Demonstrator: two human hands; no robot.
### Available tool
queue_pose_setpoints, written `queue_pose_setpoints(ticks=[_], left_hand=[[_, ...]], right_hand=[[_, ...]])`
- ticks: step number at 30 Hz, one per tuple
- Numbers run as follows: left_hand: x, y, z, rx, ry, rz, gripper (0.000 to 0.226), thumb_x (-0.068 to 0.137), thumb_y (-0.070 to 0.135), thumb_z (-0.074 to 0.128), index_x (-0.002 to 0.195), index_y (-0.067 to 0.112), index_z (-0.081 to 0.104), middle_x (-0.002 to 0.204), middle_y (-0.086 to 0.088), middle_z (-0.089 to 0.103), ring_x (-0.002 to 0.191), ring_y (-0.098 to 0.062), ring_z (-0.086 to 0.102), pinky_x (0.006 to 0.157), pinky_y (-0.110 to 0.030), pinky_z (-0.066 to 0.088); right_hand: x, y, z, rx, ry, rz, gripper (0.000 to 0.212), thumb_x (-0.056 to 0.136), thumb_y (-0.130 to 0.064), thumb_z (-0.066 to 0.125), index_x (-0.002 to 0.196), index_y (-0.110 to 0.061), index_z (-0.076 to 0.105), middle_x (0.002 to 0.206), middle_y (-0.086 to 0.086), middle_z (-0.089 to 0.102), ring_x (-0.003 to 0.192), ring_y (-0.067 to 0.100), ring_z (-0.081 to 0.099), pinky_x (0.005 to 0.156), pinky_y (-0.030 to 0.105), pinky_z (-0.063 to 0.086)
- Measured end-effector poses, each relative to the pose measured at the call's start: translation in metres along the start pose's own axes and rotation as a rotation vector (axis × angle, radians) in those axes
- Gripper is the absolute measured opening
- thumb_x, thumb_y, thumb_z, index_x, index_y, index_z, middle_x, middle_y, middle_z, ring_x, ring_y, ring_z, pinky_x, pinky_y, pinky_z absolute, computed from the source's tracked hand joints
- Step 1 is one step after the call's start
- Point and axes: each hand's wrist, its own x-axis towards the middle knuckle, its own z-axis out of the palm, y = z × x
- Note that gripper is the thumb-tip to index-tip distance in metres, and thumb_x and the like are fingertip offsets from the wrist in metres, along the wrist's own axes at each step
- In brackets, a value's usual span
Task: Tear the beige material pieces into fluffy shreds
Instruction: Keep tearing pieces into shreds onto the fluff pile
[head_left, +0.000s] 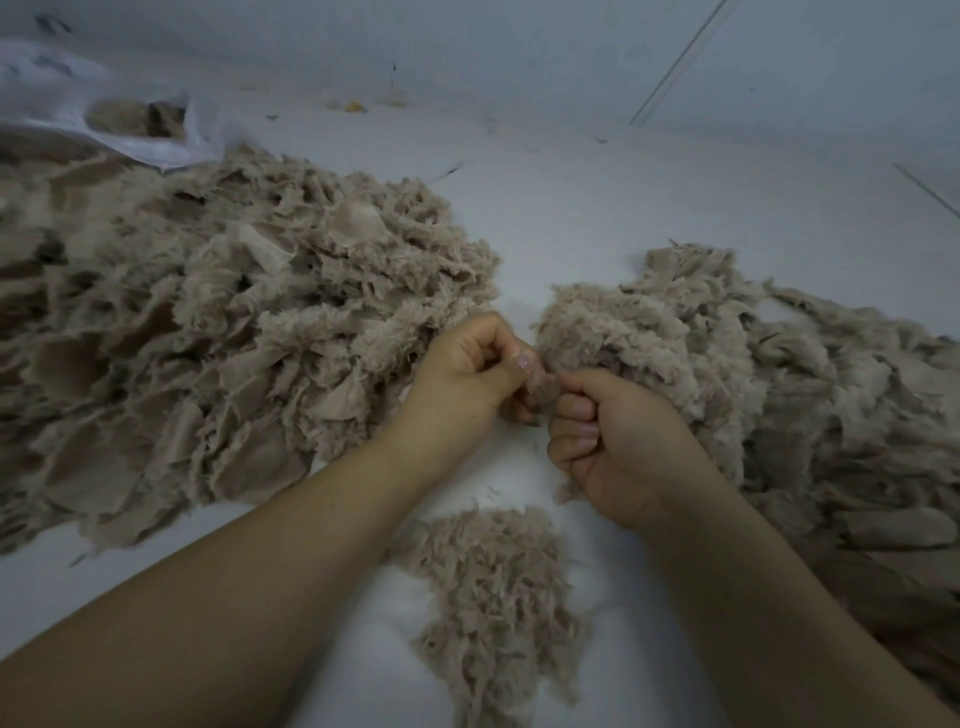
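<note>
Both hands are pinching one small beige fuzzy scrap of material (540, 387) between them, the left hand (467, 371) and right hand (618, 441) curled knuckle to knuckle, forearms reaching in from the near edge of the white worktop (571, 208). The tearing step looks underway; next they need pulling apart. A fluffy shred heap (493, 597) is lying just below, with bigger piles (208, 338) flanking.

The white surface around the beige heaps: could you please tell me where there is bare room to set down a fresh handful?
Bare white surface lies beyond the hands, between the left heap and right heap, up to the wall. A smaller patch lies between the forearms, left of the near shred pile. Around the left hand and right hand it is crowded.
</note>
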Motion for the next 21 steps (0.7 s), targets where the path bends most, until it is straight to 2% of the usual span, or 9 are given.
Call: queue_pose_setpoints(ticks=[2,4,5,6,8,10,13,17,21], left_hand=[[0.002,-0.002,0.003,0.113,0.020,-0.085,0.013,0.091,0.000,0.062,0.090,0.003,0.050,0.074,-0.008,0.057,0.057,-0.023,0.056,0.053,-0.037,0.051],[0.005,-0.003,0.008,0.339,0.029,-0.138,0.020,0.087,0.010,0.070,0.096,0.014,0.052,0.083,-0.009,0.057,0.064,-0.028,0.058,0.058,-0.043,0.052],[0.007,-0.002,0.010,0.480,0.034,-0.130,0.020,0.086,0.014,0.072,0.096,0.016,0.055,0.085,-0.008,0.059,0.068,-0.027,0.059,0.062,-0.041,0.053],[0.009,-0.001,0.012,0.613,0.034,-0.106,0.017,0.085,0.017,0.072,0.095,0.015,0.058,0.083,-0.004,0.060,0.068,-0.022,0.059,0.064,-0.034,0.051],[0.012,0.002,0.013,0.785,-0.015,-0.052,0.011,0.086,0.018,0.069,0.094,0.012,0.064,0.075,0.003,0.059,0.064,-0.010,0.055,0.055,-0.014,0.042],[0.013,0.004,0.012,0.846,-0.099,-0.028,0.010,0.088,0.014,0.065,0.096,0.009,0.066,0.069,0.007,0.054,0.060,-0.003,0.049,0.052,-0.009,0.038],[0.011,0.005,0.010,0.708,-0.136,-0.055,0.004,0.089,0.004,0.064,0.090,0.003,0.068,0.070,0.005,0.058,0.062,-0.006,0.053,0.054,-0.008,0.039],[0.003,0.006,0.007,0.346,-0.049,-0.089,0.014,0.088,-0.009,0.061,0.083,0.002,0.068,0.073,0.000,0.063,0.062,0.000,0.056,0.064,-0.015,0.046],[-0.003,0.009,0.007,0.113,0.078,-0.027,0.023,0.091,-0.006,0.059,0.080,0.013,0.066,0.055,0.014,0.056,0.043,0.001,0.042,0.047,-0.013,0.035]], right_hand=[[-0.001,0.000,0.000,-0.004,-0.007,0.002,0.027,0.101,-0.011,0.045,0.076,-0.009,0.054,0.044,-0.007,0.032,0.032,0.004,0.022,0.030,0.016,0.022],[-0.001,0.000,0.000,0.001,-0.007,0.013,0.027,0.101,-0.012,0.045,0.077,-0.007,0.054,0.043,-0.007,0.033,0.032,0.005,0.022,0.030,0.016,0.023],[-0.001,-0.001,0.000,0.007,-0.005,0.017,0.027,0.102,-0.012,0.044,0.077,-0.007,0.052,0.043,-0.006,0.033,0.032,0.005,0.022,0.029,0.016,0.023],[0.000,-0.001,0.001,0.013,-0.005,0.020,0.026,0.102,-0.012,0.044,0.078,-0.007,0.051,0.042,-0.006,0.033,0.031,0.005,0.022,0.029,0.016,0.023],[0.001,-0.001,0.001,0.026,-0.014,0.026,0.020,0.102,-0.014,0.044,0.084,-0.009,0.050,0.042,-0.007,0.033,0.031,0.004,0.023,0.029,0.016,0.022],[0.001,0.000,0.000,0.051,-0.027,0.038,0.019,0.103,-0.015,0.043,0.086,-0.010,0.050,0.042,-0.007,0.033,0.031,0.004,0.023,0.029,0.016,0.022],[0.001,-0.001,-0.002,0.060,-0.020,0.046,0.023,0.103,-0.015,0.043,0.082,-0.010,0.051,0.043,-0.007,0.032,0.030,0.004,0.022,0.029,0.016,0.021],[-0.001,-0.003,-0.001,-0.008,-0.023,0.089,0.027,0.102,-0.014,0.043,0.077,-0.011,0.051,0.042,-0.007,0.030,0.030,0.004,0.020,0.029,0.015,0.018],[-0.001,-0.002,-0.001,0.021,0.023,0.086,0.027,0.102,-0.013,0.044,0.074,-0.016,0.045,0.044,-0.006,0.033,0.031,0.005,0.020,0.030,0.016,0.019]])
